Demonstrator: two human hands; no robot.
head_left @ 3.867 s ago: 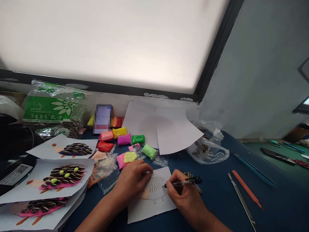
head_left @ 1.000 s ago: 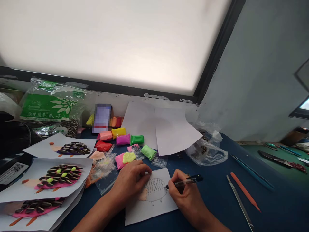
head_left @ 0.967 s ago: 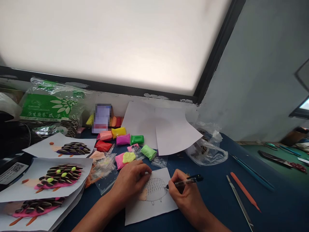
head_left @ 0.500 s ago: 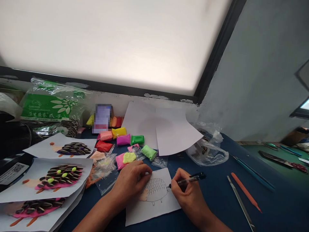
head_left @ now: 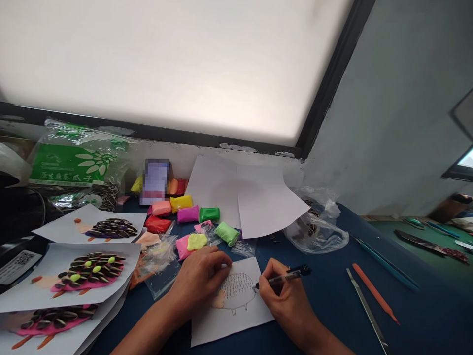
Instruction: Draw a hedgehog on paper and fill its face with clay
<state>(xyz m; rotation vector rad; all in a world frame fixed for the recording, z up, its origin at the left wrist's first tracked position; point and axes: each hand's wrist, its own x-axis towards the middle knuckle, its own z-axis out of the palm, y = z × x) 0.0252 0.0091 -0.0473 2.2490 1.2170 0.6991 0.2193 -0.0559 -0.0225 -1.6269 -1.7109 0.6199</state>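
A sheet of white paper (head_left: 210, 330) lies on the blue table, bearing a line drawing of a hedgehog (head_left: 240, 292) with short strokes on its back, small feet and a peach-coloured face area. My right hand (head_left: 286, 301) grips a black pen (head_left: 284, 277), its tip at the right edge of the hedgehog's outline. Resting on the paper's upper left, my left hand (head_left: 201, 276) holds the sheet down with its fingers lying on it and the thumb apart. The hand covers part of the drawing's left side.
Finished seed-and-clay hedgehog pictures (head_left: 90, 273) lie at left, below a green seed bag (head_left: 74, 162). Several clay packs (head_left: 188, 214), a phone (head_left: 155, 180) and blank sheets (head_left: 269, 202) stand behind. At right are a plastic bag (head_left: 318, 231), an orange tool (head_left: 375, 293) and a metal tool (head_left: 365, 308).
The pen tip has moved slightly left, onto the hedgehog's outline. My left hand and the paper stay in place.
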